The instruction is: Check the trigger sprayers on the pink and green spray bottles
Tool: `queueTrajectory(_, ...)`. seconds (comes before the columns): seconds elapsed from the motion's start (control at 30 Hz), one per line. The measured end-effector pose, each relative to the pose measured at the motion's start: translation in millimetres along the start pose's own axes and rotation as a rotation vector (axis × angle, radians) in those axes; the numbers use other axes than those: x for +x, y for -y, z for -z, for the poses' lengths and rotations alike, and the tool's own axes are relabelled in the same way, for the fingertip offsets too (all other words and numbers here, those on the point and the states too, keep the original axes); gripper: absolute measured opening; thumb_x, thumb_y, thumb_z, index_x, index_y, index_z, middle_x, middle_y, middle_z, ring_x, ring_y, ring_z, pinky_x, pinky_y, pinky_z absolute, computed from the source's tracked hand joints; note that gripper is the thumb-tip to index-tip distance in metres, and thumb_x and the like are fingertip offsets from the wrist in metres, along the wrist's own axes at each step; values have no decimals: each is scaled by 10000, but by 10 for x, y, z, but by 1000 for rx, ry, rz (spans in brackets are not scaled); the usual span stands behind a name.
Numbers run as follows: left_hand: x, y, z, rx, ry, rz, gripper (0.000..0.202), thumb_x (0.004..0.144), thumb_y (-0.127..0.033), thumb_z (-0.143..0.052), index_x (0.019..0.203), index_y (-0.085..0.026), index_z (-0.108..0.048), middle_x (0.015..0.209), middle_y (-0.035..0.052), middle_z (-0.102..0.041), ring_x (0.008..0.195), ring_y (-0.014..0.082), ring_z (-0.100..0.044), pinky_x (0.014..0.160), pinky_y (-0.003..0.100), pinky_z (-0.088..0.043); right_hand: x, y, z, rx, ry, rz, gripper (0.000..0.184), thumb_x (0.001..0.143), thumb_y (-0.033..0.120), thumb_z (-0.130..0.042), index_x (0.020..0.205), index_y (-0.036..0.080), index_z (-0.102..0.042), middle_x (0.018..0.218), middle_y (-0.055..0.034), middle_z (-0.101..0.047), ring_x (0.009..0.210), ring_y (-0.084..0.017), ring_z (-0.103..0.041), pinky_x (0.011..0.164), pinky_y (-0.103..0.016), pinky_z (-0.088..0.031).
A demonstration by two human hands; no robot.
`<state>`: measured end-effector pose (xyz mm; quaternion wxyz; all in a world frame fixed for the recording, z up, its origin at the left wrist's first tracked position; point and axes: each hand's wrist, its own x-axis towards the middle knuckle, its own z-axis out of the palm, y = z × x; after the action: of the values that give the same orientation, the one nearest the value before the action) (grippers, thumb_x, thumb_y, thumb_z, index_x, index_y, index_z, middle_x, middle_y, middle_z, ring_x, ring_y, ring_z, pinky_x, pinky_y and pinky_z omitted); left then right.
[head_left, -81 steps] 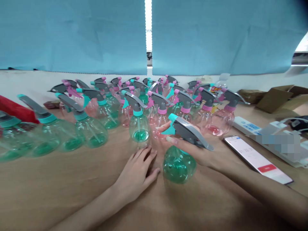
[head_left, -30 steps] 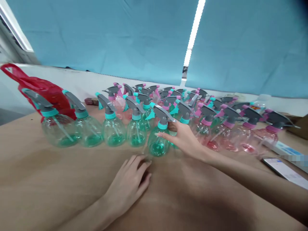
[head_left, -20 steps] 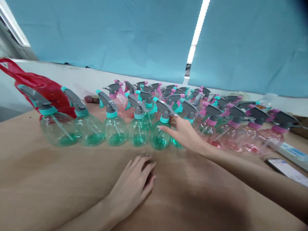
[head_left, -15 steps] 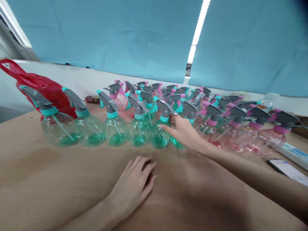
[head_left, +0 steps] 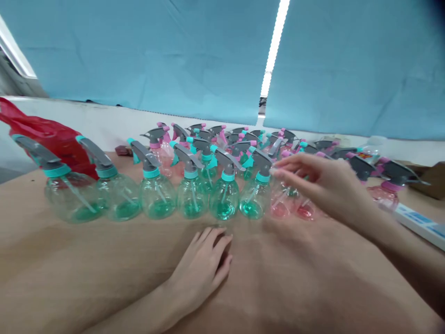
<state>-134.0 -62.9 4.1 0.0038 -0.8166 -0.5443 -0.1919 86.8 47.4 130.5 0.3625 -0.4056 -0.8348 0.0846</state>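
A front row of clear round spray bottles with grey trigger heads stretches across the table. Those on the left, such as one green spray bottle (head_left: 224,204), have turquoise collars; pink spray bottles (head_left: 382,195) with pink collars stand on the right. My right hand (head_left: 320,185) is raised in front of the pink ones, holding nothing, fingers stretched leftward. Its fingertips come close to the neck of the rightmost green spray bottle (head_left: 255,199); whether they touch I cannot tell. My left hand (head_left: 203,264) rests on the table before the row, empty, fingers loosely bent and apart.
Behind the front row crowd several more spray bottles (head_left: 160,150). A red plastic bag (head_left: 55,139) sits at the far left. On the right lie a white and blue box (head_left: 417,222) and a brown carton (head_left: 429,178). A blue sheet (head_left: 156,60) hangs behind the wooden table (head_left: 104,260).
My right hand has left the head of a green spray bottle and moved right, its fingers now stretched out. My left hand stays on the table. The phone at right is now hidden.
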Motion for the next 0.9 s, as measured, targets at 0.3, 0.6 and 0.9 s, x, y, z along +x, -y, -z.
queueTrajectory(0.3,266,-126,-120,-62,-29,-73,231,905,-126,-474,1106,-171,-581,1146,106,-612,1057,283,-573,903,461,-450,518,-158,-112,-202,3,55,467,834,501,-595,1162,168,-594,1078,-100,-720,925,-285,-678,724,-391,-480)
queueTrajectory(0.6,286,-234,-75,-234,-132,54,218,947,-197,-436,1137,-230,-537,1116,62,-598,1033,244,-581,896,412,-474,603,-180,-158,-275,139,96,263,835,417,-596,950,188,-657,721,-35,-675,682,-219,-600,561,-309,-368)
queueTrajectory(0.9,358,-526,-171,-404,-239,224,749,833,-388,-661,1412,-254,-205,1406,139,-377,1309,333,-388,1035,551,-367,136,23,165,-146,222,94,234,815,429,-622,879,209,-668,638,1,-651,598,-167,-578,520,-283,-364)
